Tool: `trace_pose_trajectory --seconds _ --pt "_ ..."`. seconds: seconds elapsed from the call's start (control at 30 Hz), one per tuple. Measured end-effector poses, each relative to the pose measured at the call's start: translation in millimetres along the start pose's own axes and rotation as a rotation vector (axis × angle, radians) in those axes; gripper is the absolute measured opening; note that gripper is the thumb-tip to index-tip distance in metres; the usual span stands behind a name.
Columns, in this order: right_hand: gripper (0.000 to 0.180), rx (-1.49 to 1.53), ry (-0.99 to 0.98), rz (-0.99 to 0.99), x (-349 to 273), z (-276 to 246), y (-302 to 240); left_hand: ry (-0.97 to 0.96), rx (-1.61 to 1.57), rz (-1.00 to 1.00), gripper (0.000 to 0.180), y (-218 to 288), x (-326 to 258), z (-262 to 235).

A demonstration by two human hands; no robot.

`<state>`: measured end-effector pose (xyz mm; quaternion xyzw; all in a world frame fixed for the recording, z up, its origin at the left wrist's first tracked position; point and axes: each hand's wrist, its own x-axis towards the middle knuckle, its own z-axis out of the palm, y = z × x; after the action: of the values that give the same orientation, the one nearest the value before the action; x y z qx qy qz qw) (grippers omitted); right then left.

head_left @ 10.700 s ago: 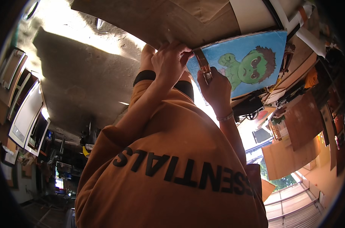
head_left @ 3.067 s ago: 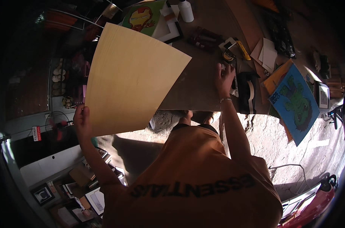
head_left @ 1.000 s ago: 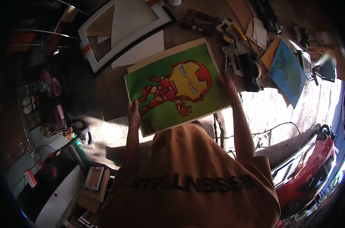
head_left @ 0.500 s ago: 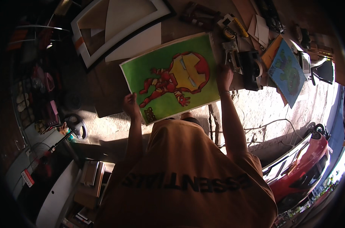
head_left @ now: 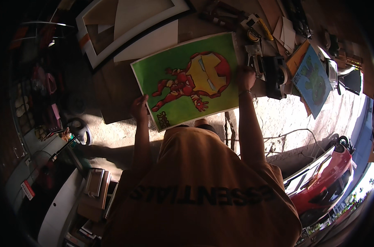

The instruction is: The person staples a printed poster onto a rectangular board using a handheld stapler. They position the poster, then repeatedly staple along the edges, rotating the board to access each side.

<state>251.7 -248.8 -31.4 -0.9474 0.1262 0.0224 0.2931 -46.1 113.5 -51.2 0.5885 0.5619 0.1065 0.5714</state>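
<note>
A painting (head_left: 174,111) of a red and yellow armoured cartoon figure on a green ground lies sideways in front of me, just beyond my shirt, over the brown table. My left hand (head_left: 139,108) pinches its near left edge, thumb on top. At the opposite short edge, my right hand (head_left: 246,78) is closed, its fingers curled in shadow against the painting's border. The fingers underneath are hidden. Just right of that hand stand a grey metal tool (head_left: 255,59) and a black tape dispenser (head_left: 275,76).
A black-and-white picture frame (head_left: 133,35) lies at the far left of the table (head_left: 113,92). A yellow tape measure (head_left: 253,36) lies at the back right. A blue painting (head_left: 312,80) juts over the right edge. Stacked frames (head_left: 97,187) stand lower left; a red car (head_left: 327,185) is at right.
The painting has shifted slightly away from me and to the right, and its surface looks a little more tilted. Both hands have moved with it, still at its two short edges.
</note>
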Motion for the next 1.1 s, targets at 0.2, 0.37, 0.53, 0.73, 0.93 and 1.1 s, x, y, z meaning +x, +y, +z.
trace_pose_trajectory --seconds 0.2,0.37,0.53,0.73,0.93,1.1 --pt "0.036 0.313 -0.322 0.137 7 -28 25 -0.176 -0.200 -0.082 0.029 2 12 -17" --pt "0.033 0.866 -0.587 0.433 3 -29 50 -0.197 -0.277 -0.141 0.034 -1 19 -25" --pt "0.032 1.280 -0.947 0.772 -5 -33 46 -0.214 -0.246 0.016 0.039 -19 29 -30" --pt "0.029 1.491 -1.033 0.696 -29 -53 27 -0.294 -0.281 -0.137 0.055 -30 46 -57" --pt "0.023 1.534 -0.852 0.626 -50 -66 7 -0.274 -0.583 -0.171 0.047 1 45 -79" --pt "0.018 1.557 -0.926 0.556 -61 -85 -13 -0.228 -0.626 -0.134 0.043 40 28 -97"
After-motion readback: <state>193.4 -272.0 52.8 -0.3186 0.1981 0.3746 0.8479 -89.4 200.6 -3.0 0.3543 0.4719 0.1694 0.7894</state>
